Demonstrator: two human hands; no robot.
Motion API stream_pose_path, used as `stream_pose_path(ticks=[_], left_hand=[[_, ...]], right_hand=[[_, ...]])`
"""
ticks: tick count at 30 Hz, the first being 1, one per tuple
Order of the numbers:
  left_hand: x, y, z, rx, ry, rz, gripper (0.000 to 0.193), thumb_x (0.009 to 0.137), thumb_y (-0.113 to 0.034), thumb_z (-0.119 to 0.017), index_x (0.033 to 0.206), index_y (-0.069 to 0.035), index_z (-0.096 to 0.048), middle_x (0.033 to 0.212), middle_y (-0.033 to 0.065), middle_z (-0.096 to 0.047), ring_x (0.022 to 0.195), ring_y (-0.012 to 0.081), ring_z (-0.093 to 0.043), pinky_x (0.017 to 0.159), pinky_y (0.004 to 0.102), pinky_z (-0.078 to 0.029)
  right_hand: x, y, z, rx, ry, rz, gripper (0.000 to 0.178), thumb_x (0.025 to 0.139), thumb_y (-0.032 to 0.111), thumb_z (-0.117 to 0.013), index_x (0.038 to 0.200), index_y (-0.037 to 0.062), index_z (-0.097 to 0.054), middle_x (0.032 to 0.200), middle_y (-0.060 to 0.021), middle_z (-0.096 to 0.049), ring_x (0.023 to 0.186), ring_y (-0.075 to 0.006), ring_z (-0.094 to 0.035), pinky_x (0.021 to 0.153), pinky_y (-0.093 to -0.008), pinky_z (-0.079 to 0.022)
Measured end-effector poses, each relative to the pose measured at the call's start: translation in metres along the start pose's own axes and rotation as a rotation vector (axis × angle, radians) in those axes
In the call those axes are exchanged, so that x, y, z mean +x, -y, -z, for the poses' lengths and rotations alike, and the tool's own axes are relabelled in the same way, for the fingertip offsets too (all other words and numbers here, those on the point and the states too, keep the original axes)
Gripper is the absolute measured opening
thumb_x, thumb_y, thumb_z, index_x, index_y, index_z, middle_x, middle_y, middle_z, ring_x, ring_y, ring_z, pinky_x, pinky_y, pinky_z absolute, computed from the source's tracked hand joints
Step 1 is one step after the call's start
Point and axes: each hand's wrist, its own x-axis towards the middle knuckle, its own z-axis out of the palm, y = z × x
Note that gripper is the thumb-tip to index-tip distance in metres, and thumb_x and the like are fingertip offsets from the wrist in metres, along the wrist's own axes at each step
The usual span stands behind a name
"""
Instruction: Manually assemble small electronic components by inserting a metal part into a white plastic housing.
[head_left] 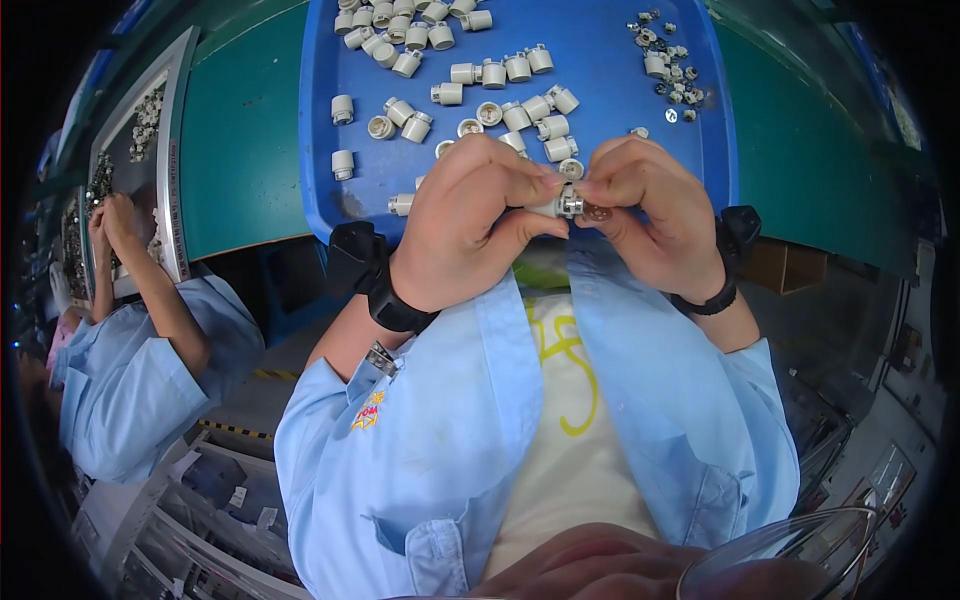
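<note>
My left hand (470,215): closed on the small white cylindrical plastic socket (556,205), thumb and fingertips pinching its left end, above the near edge of the blue plastic tray (320,150).
My right hand (650,205): closed on the small round coppery metal cap (594,212), pressed against the socket's right end; the two hands touch at the fingertips.
Technique: I judge the fit goes best with socket and cap held on one axis and pushed squarely, the grip kept close to the joint.
Near tray edge: one loose white socket (401,204) just left of my left hand.
Tray middle: scattered white sockets (520,110), some on their sides.
Far right corner: heap of small silvery metal fittings (668,70).
Far left corner: denser socket pile (395,25).
Left bench: a neighbour's hands (110,222) at a grey tray (185,150).
</note>
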Motion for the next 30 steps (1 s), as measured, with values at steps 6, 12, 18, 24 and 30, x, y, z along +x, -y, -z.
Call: stream_pose_path(ticks=[6,12,18,24,30], left_hand=[[0.0,0.001,-0.001,-0.008,0.004,-0.003,0.026,0.059,-0.007,-0.075,0.076,-0.004,-0.056,0.08,0.0053,-0.06,0.074,0.0195,-0.058,0.061,0.028,-0.043],[0.002,0.003,-0.002,-0.003,0.018,-0.015,0.026,0.058,-0.007,-0.075,0.076,-0.004,-0.056,0.08,0.0059,-0.059,0.074,0.0196,-0.058,0.06,0.0278,-0.044],[0.002,0.004,-0.003,-0.029,-0.011,-0.021,0.026,0.058,-0.007,-0.076,0.075,-0.003,-0.057,0.08,0.0063,-0.058,0.074,0.0198,-0.059,0.06,0.0277,-0.045],[0.001,0.007,-0.001,0.017,0.037,-0.046,0.03,0.061,-0.011,-0.076,0.08,-0.002,-0.055,0.084,0.0088,-0.055,0.072,0.0193,-0.055,0.065,0.0286,-0.047],[0.004,0.008,-0.001,0.072,0.056,-0.096,0.03,0.06,-0.01,-0.076,0.08,-0.002,-0.056,0.085,0.0088,-0.055,0.072,0.0207,-0.055,0.063,0.0294,-0.046]], right_hand=[[-0.001,-0.002,0.002,-0.024,0.031,0.035,0.019,0.065,-0.006,-0.066,0.078,0.0006,-0.054,0.075,-0.0085,-0.055,0.071,-0.023,-0.054,0.063,-0.03,-0.043],[-0.001,-0.003,0.004,-0.046,0.036,0.051,0.021,0.063,-0.007,-0.066,0.078,0.001,-0.054,0.075,-0.0084,-0.055,0.07,-0.0235,-0.055,0.063,-0.0307,-0.043],[-0.002,-0.004,0.002,-0.013,0.022,0.06,0.022,0.063,-0.007,-0.066,0.079,0.001,-0.055,0.076,-0.0088,-0.055,0.07,-0.0245,-0.055,0.062,-0.0314,-0.043],[-0.006,-0.009,0.003,0.005,0.012,0.057,0.021,0.066,-0.005,-0.066,0.084,0.0001,-0.057,0.08,-0.0098,-0.057,0.075,-0.024,-0.055,0.067,-0.0309,-0.044],[-0.011,-0.017,0.008,0.392,0.086,-0.172,0.014,0.074,0.003,-0.064,0.085,-0.0011,-0.057,0.09,-0.0107,-0.055,0.087,-0.0204,-0.052,0.075,-0.0292,-0.041]])
